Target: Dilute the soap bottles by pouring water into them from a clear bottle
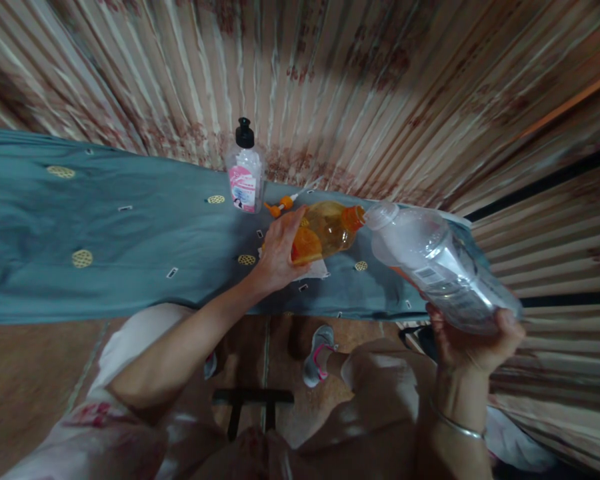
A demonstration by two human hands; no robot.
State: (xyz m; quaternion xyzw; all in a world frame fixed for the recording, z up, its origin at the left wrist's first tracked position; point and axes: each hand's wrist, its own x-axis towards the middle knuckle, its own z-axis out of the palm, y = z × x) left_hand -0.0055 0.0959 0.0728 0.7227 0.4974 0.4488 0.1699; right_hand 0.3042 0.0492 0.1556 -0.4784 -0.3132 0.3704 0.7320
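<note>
My left hand (pixel 280 253) grips an amber bottle (pixel 327 233), tilted so its orange neck points right. My right hand (pixel 475 337) holds a larger clear bottle (pixel 445 267) near its base — its mouth meets the amber one's. On the blue-green cloth (pixel 145 233) lies an orange pump top (pixel 281 205) — beside it, a clear bottle with a black cap (pixel 246 173). Pleated, flower-patterned curtains (pixel 280 87) hang behind.

No words coming through legibly here! There's a pink-and-white label (pixel 243 187) on the black-capped bottle (pixel 250 160) by the back edge of the counter (pixel 30 227), its print too blurred to read. And a barcode (pixel 427 274) on the clear bottle (pixel 453 263), its digits unreadable too.
</note>
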